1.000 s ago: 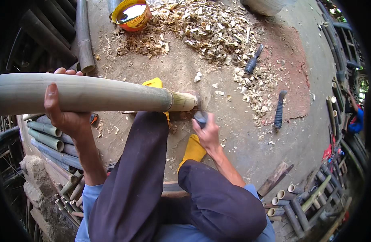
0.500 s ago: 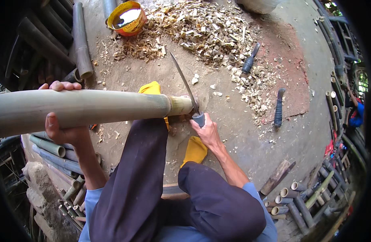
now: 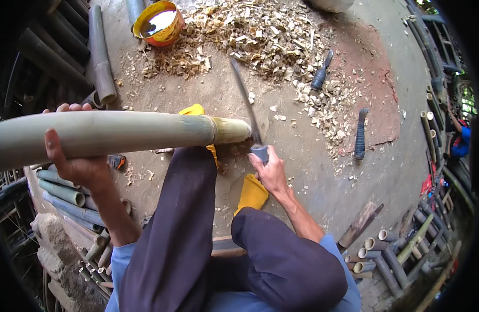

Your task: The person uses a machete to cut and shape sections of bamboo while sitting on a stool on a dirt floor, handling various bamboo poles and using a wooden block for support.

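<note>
A thick pale bamboo pole (image 3: 125, 129) stretches from the left edge to the middle, over my left knee. My left hand (image 3: 75, 169) grips it near its left part, thumb on the near side and fingertips curled over the far side. Just past a node ring, the pole's right end is paler, like bare wood. My right hand (image 3: 272, 171) is closed round the handle of a long curved knife (image 3: 247, 99). The blade points away from me, just right of the pole's cut end, seemingly apart from it. Part of my right hand's fingers is hidden behind the handle.
Wood chips (image 3: 260, 39) are heaped at the far side beside a yellow tub (image 3: 159, 26). A chisel-like tool (image 3: 321, 73) and a short knife (image 3: 360, 135) lie right. Cut bamboo (image 3: 62, 192) is stacked left, more (image 3: 374, 247) lower right. A person (image 3: 462, 141) is at the far right.
The pole has shifted left with my left hand, so its end has drawn slightly away from the blade. The knife has swung a little to the right and stands more upright.
</note>
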Tool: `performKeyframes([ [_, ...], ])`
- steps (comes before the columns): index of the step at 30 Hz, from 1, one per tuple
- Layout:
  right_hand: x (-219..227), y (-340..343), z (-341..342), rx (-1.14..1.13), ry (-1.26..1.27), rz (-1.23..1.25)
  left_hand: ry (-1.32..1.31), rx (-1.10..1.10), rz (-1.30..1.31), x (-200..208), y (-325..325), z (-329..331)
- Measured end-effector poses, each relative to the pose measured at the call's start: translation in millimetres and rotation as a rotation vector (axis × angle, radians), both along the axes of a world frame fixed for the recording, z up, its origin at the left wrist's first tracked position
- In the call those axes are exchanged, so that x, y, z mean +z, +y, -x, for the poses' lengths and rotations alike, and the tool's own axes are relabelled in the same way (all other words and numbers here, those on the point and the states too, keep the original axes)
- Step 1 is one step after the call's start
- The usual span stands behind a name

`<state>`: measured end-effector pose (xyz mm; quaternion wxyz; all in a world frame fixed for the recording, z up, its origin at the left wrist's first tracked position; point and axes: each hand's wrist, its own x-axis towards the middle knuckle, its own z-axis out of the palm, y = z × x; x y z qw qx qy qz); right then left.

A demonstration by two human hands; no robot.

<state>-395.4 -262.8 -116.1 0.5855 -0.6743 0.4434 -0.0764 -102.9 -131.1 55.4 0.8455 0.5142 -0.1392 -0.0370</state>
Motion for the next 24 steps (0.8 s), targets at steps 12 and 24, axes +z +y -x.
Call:
performKeyframes([
  [12,12.5,0.3,0.1,-0.027,0.067,-0.186,-0.115,-0.181,0.012,-5.5,9.9,-5.0],
  [24,10.4,2.7,0.0,0.013,0.041,-0.144,-0.288,-0.343,0.015,-3.3,9.8,-13.8],
])
